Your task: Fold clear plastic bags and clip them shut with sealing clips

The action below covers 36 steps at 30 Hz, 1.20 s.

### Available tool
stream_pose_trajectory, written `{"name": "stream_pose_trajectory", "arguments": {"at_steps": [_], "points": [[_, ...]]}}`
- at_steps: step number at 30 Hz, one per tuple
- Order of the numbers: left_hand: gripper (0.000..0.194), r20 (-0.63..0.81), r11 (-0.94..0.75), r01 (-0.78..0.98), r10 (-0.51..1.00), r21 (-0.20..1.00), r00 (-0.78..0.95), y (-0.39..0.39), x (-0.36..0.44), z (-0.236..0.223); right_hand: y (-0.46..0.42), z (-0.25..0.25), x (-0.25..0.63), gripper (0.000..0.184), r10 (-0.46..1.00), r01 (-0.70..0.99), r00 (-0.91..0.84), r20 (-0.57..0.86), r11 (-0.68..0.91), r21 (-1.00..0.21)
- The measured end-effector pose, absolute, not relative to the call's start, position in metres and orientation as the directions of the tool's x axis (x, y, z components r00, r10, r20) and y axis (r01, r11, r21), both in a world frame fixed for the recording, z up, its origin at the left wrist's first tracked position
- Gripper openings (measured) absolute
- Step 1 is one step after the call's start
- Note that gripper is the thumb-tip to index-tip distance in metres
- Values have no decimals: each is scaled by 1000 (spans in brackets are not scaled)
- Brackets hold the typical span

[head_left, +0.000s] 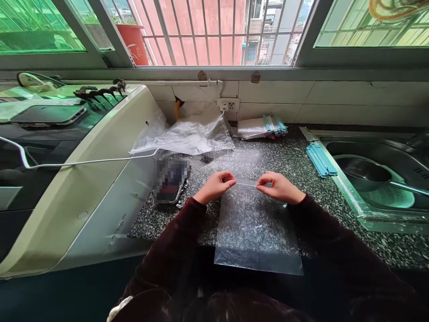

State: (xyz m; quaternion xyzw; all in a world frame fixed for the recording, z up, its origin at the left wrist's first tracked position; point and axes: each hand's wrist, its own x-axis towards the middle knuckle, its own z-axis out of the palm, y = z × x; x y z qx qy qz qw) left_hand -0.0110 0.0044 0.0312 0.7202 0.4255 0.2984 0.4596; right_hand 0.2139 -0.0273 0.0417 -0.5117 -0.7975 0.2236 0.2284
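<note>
A clear plastic bag (256,228) lies over the speckled countertop (201,223), its lower end hanging past the front edge. My left hand (216,185) pinches the bag's far edge near its left corner. On the right side of that same edge, my right hand (279,187) is closed in a pinch between thumb and index finger. A short strip of the edge shows stretched between the two hands. The bag looks flat, and I see nothing inside it.
Left of my hands lies a phone (171,181). Clear plastic bags (194,136) are heaped behind it, beside a stack of packaged items (261,127). Blue strips (321,159) rest by the sink (363,219), which holds a pan (362,172). A white appliance (97,197) stands left.
</note>
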Motion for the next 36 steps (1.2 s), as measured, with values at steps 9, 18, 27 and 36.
{"name": "stream_pose_trajectory", "arguments": {"at_steps": [9, 18, 27, 36], "points": [[12, 93, -241, 276, 884, 931, 458, 0, -4, 29, -31, 41, 204, 14, 913, 664, -379, 150, 381, -643], [13, 27, -157, 230, 873, 960, 487, 0, -5, 31, -28, 36, 206, 14, 895, 648, -401, 196, 428, -630], [20, 6, -101, 185, 890, 978, 455, 3, -5, 25, -28, 37, 212, 16, 813, 724, -507, 284, 581, -371], [38, 16, -72, 99, 876, 992, 482, 7, -9, 22, -19, 60, 216, 21, 746, 749, -616, 252, 654, -103]]}}
